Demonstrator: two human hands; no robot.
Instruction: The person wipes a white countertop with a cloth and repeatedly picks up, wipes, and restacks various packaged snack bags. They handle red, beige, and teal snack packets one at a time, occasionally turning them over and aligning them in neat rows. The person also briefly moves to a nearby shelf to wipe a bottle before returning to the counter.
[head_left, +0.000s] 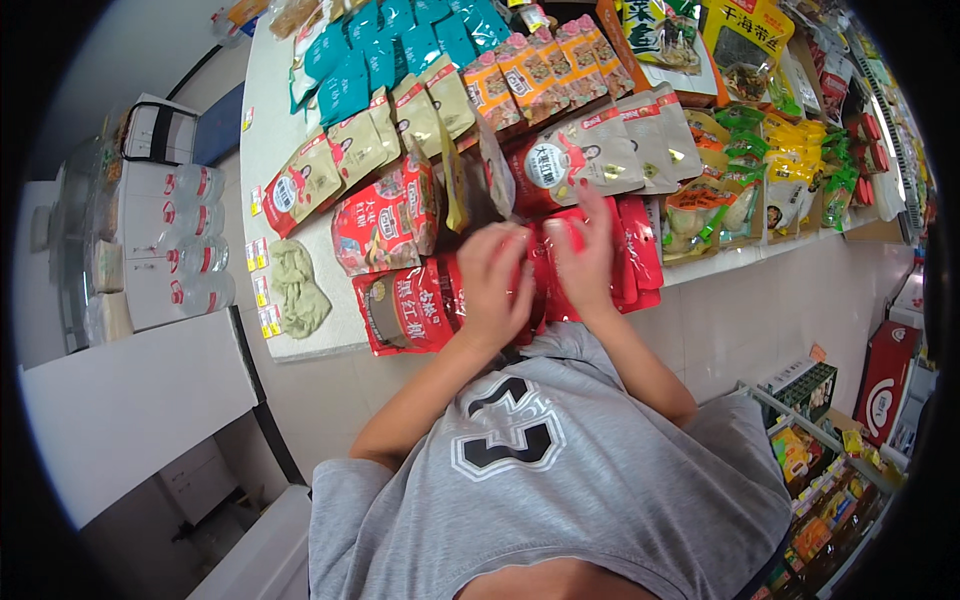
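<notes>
Both hands are over the front row of red pouches on a white display table (262, 157). My left hand (493, 281), slightly blurred, curls its fingers over the pouch tops; whether it grips one is hidden. Beside it, my right hand (583, 262) has fingers spread, one pointing away from me, with nothing visible between them. Red brown-sugar pouches (401, 311) stand to the left of my hands, and glossy red pouches (630, 262) lean to the right. Just beyond are red-and-white pouches (379, 221), a tilted yellow pouch (454, 184) and grey-and-red pouches (574, 161).
Gold-and-red pouches (300, 184), teal pouches (345, 90) and orange packets (529, 82) fill the table's far side. A green cloth-like lump (298, 289) lies at the left edge. Boxed food bags (697, 214) stand at right. Water bottles (202, 255) line a cabinet; snack shelves (825, 517) are lower right.
</notes>
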